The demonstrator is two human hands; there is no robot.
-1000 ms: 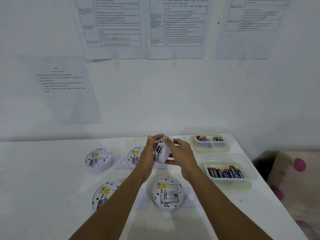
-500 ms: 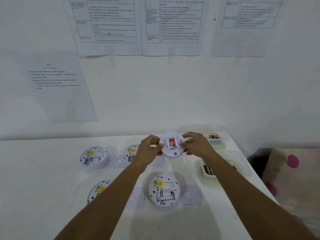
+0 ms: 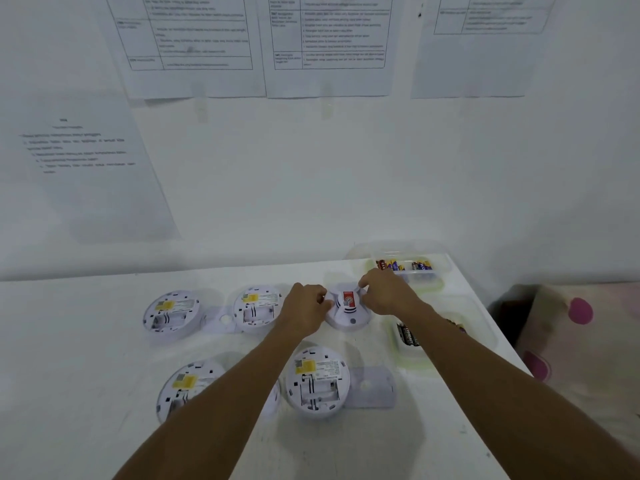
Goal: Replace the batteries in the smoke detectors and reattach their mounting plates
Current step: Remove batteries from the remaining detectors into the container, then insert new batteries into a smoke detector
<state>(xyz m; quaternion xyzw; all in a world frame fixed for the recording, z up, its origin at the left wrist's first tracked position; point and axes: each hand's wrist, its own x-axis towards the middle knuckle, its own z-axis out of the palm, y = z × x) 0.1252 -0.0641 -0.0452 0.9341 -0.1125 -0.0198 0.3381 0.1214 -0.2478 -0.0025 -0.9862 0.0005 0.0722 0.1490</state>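
Note:
A white smoke detector (image 3: 347,311) with a red label sits face up on the white table (image 3: 86,393), in the back row at the right. My left hand (image 3: 306,308) grips its left rim and my right hand (image 3: 384,292) grips its right rim. Several other detectors lie on their faces with their battery bays showing: back left (image 3: 172,313), back middle (image 3: 258,308), front left (image 3: 187,388) partly under my left forearm, and front middle (image 3: 317,381). Flat mounting plates lie beside them, one back (image 3: 221,318) and one front (image 3: 374,386).
Two clear tubs of batteries stand at the table's right edge, one at the back (image 3: 408,266) and one nearer (image 3: 412,337) under my right forearm. Printed sheets hang on the wall behind. A spotted cushion (image 3: 568,327) lies past the table's right edge.
The detector was held up on edge between both hands a second ago. It is turned face up and lowered onto the table at the right of the back row, with both hands still on it.

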